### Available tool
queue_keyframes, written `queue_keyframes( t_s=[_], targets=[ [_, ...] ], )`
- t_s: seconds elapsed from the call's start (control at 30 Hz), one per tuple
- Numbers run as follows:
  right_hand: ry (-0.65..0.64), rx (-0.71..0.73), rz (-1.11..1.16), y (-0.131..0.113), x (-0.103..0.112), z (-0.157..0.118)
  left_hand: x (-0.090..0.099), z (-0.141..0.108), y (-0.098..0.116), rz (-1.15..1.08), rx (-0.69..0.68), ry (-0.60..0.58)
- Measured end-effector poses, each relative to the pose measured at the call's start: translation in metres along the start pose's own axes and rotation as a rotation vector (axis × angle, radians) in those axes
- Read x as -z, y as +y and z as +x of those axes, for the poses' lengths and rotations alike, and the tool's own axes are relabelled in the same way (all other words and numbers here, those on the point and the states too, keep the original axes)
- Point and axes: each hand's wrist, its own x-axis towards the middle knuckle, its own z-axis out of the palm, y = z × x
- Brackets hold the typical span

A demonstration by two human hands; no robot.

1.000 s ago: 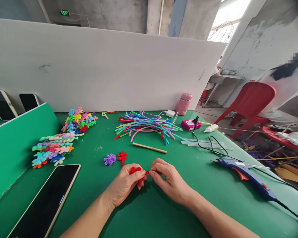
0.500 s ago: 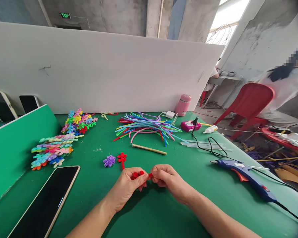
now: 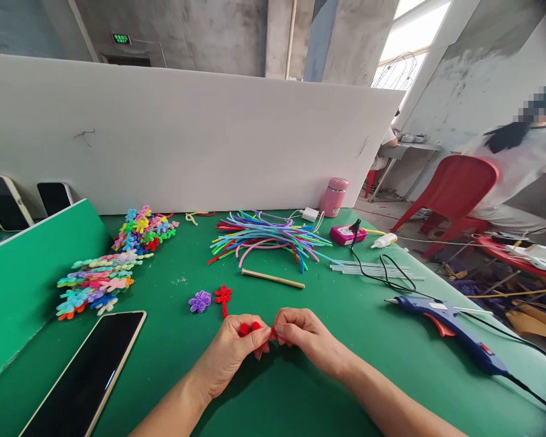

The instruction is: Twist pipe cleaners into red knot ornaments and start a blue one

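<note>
Between my two hands is a red pipe cleaner [image 3: 250, 328], partly bent into small loops. My left hand [image 3: 236, 349] is closed around its looped part, with the thumb on top. My right hand [image 3: 303, 334] pinches the short end at the fingertips, close beside the left thumb. Much of the pipe cleaner is hidden by the fingers. Just beyond my left hand lie a red pipe-cleaner flower with a stem [image 3: 223, 295] and a purple pipe-cleaner flower [image 3: 200, 301] on the green table [image 3: 173, 364].
Ahead lie a wooden stick [image 3: 273, 279] and loose colourful pipe cleaners [image 3: 268, 237]. Finished flowers [image 3: 100, 276] and a phone [image 3: 86, 370] are left. Right are a blue glue gun [image 3: 448, 325], its cord, clear glue sticks [image 3: 373, 268] and a pink bottle [image 3: 333, 197]. Another person [image 3: 509, 164] sits beyond.
Both hands stay pinched on the red pipe cleaner, with the right fingers turned slightly and drawn closer to the left. The whole view has shifted a little.
</note>
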Motion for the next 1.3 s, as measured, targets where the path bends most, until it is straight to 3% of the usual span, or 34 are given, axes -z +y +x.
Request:
queue_keyframes(
  t_s=[0.1, 0.23, 0.43, 0.53, 0.93, 1.17, 1.3],
  targets=[
    [0.019, 0.066, -0.099, 0.001, 0.001, -0.002, 0.000, 0.001, 0.000, -0.085, 0.010, 0.041],
    [0.093, 0.289, -0.363, 0.001, 0.001, -0.006, 0.003, 0.002, 0.000, -0.267, 0.056, 0.084],
    [0.199, 0.624, -0.677, 0.004, 0.004, -0.006, 0.007, 0.002, -0.003, -0.331, 0.077, 0.040],
    [0.224, 0.712, -0.771, 0.002, 0.006, -0.006, 0.008, 0.002, -0.002, -0.331, 0.085, 0.022],
    [0.200, 0.761, -0.956, -0.003, 0.010, -0.007, 0.009, 0.003, -0.002, -0.318, 0.111, -0.002],
    [0.157, 0.651, -0.837, -0.004, 0.006, -0.007, 0.006, 0.002, 0.000, -0.240, 0.077, -0.036],
    [0.112, 0.493, -0.686, -0.007, 0.001, -0.009, 0.005, 0.002, 0.000, -0.181, 0.067, -0.036]
  ],
)
